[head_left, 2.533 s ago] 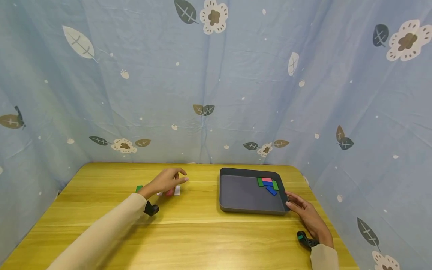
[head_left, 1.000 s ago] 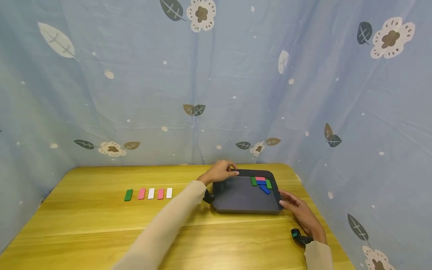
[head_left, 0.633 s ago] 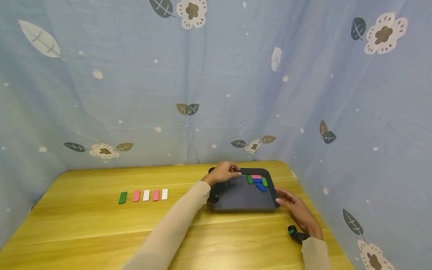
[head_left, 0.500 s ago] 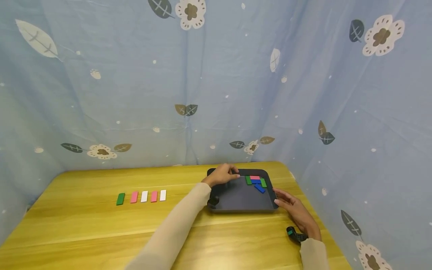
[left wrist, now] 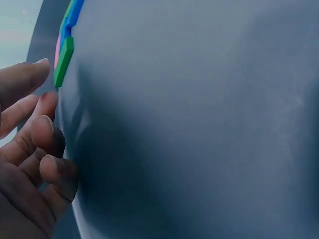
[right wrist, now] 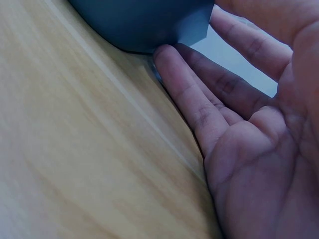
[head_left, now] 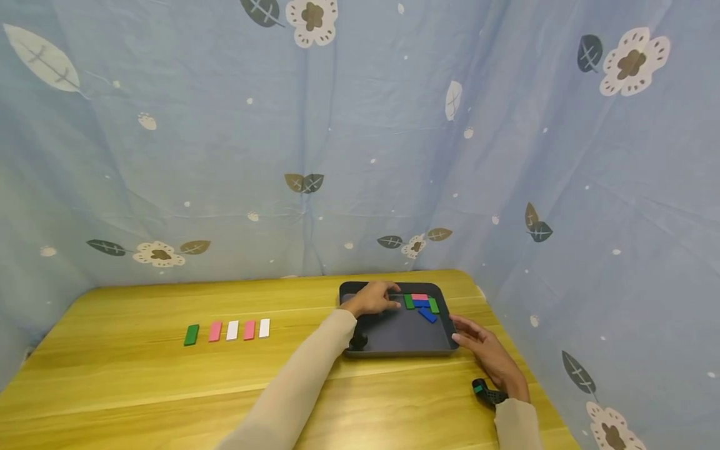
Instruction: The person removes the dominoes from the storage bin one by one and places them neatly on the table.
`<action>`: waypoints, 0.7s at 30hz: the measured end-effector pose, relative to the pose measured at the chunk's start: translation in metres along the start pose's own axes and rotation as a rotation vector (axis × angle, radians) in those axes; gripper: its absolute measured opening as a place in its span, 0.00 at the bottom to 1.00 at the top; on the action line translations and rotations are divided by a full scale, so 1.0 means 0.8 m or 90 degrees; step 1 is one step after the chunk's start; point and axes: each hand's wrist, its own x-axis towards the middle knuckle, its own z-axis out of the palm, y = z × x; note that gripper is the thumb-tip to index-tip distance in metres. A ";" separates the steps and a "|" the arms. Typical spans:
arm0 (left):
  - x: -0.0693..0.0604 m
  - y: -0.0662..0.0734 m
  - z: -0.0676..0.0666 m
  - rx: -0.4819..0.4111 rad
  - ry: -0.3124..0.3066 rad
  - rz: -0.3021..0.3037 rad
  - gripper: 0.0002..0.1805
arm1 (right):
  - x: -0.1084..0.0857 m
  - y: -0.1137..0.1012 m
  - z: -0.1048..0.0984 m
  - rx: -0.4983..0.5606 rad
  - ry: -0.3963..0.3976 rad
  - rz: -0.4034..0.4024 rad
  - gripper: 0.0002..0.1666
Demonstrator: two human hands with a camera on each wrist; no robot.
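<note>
My left hand (head_left: 372,299) hovers inside the dark grey tray (head_left: 410,340), left of a small group of blocks. Nothing shows between its bent fingers and thumb. The group has a pink block (head_left: 419,297), a blue block (head_left: 420,304), a left green block (head_left: 409,302) and a right green block (head_left: 434,305). A second blue block (head_left: 427,314) lies slanted in front. In the left wrist view, the fingertips are near a green block (left wrist: 64,62), apart from it. My right hand (head_left: 488,351) touches the tray's right side with fairly straight fingers.
On the wooden table (head_left: 185,387), to the left, lies a spaced row of flat blocks: a green block (head_left: 192,334), two pink, such as the pink block (head_left: 215,331), and two white, such as the white block (head_left: 264,328). A patterned curtain (head_left: 270,225) hangs behind.
My left hand has moved right from above the row of blocks to inside the tray, its fingers spreading slightly. My right hand stays at the tray's side. The head view has shifted right.
</note>
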 end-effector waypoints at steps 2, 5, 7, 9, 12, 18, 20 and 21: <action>0.001 -0.002 0.003 0.019 -0.003 -0.007 0.25 | 0.000 0.000 0.001 0.009 0.000 0.004 0.34; 0.004 -0.003 0.006 0.046 -0.001 -0.023 0.25 | -0.001 -0.001 0.000 0.013 0.002 0.006 0.34; 0.005 -0.002 0.007 0.067 0.005 -0.033 0.25 | -0.001 0.000 0.000 0.010 -0.001 -0.003 0.34; 0.006 -0.001 0.008 0.086 0.008 -0.044 0.25 | -0.001 0.000 -0.001 0.005 -0.001 -0.010 0.33; 0.006 0.002 0.010 0.118 0.011 -0.053 0.24 | -0.002 0.000 -0.001 0.009 -0.004 -0.016 0.34; 0.005 0.007 0.014 0.139 0.014 -0.060 0.21 | -0.004 0.001 0.001 0.013 0.000 -0.020 0.35; 0.006 0.009 0.016 0.137 0.017 -0.064 0.24 | -0.004 0.001 0.001 0.012 0.000 -0.023 0.35; 0.006 0.009 0.016 0.136 0.016 -0.068 0.25 | -0.004 0.001 0.001 0.014 0.003 -0.019 0.35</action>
